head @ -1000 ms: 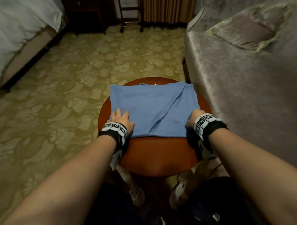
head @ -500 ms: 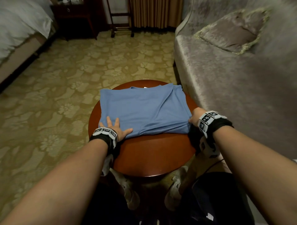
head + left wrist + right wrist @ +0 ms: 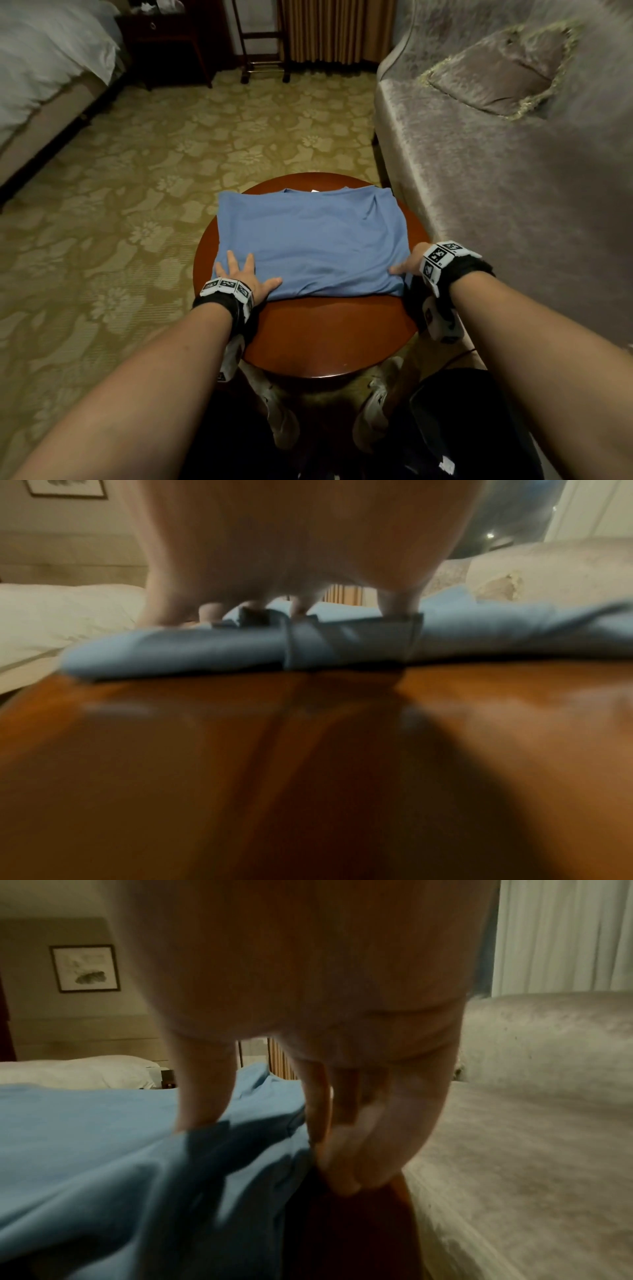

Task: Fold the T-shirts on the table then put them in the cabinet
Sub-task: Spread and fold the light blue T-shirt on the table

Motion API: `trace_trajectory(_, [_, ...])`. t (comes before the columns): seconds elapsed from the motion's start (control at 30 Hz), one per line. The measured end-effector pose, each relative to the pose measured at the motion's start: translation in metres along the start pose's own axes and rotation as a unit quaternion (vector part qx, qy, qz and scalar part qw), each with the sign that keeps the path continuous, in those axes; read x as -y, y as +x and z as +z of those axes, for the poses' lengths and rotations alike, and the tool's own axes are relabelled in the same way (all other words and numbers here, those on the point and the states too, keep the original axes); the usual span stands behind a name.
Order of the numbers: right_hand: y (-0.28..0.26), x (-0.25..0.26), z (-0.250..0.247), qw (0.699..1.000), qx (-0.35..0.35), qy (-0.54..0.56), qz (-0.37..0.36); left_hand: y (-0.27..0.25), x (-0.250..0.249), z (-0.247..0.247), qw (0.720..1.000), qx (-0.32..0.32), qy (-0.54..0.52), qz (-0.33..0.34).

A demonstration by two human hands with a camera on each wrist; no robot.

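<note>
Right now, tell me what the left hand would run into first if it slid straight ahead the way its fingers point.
The left hand lies flat on the blue T-shirt, fingers pointing away across it. Sliding on, it would probably meet only more shirt, then the round table far rim; nothing else shows there.

Floral yellow carpet [image 3: 171,164], grey velvet sofa [image 3: 513,205] (1 fringed cushion [image 3: 496,75]) — white bed [image 3: 44,61], dark nightstand [image 3: 168,41], striped curtains [image 3: 335,31].

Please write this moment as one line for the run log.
stage: folding | blue T-shirt: partly folded on round table | left hand: flat on near left corner | right hand: pinches near right corner | cabinet: not in view
</note>
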State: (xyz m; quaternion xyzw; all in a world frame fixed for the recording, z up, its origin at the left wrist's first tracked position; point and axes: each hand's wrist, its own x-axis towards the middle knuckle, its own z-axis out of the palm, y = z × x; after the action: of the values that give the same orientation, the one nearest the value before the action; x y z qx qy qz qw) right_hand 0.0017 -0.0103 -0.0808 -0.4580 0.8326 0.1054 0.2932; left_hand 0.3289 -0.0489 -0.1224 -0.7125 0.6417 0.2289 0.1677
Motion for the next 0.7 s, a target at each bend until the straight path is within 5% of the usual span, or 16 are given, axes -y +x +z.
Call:
trace_trajectory(0.13, [-0.002, 0.0, 0.005, 1.0, -0.005, 0.019, 0.018, 0.003, 0.004, -0.001, 1.0, 0.008, 0.016, 0.001])
trace_trajectory(0.23, [0.008, -0.007, 0.005, 0.984, -0.011, 0.177, 0.008, 0.005, 0.005, -0.003, 1.0, 0.011, 0.021, -0.004])
trace_trajectory(0.37, [0.011, -0.013, 0.003, 0.901, -0.031, 0.432, -0.034, 0.007, 0.002, -0.002, 1.0, 0.008, 0.029, -0.007])
trace_trajectory(0.53, [0.006, -0.003, 0.001, 0.798, -0.006, 0.602, -0.03, 0.008, 0.003, -0.003, 1.0, 0.007, 0.026, -0.005])
trace_trajectory(0.6, [0.007, 0.001, 0.005, 0.805, 0.034, 0.593, 0.008, 0.008, 0.005, -0.003, 1.0, 0.008, 0.024, -0.002])
trace_trajectory(0.7, [0.008, 0.0, 0.007, 0.869, -0.002, 0.494, -0.023, 0.008, 0.006, -0.004, 1.0, 0.01, 0.024, 0.003])
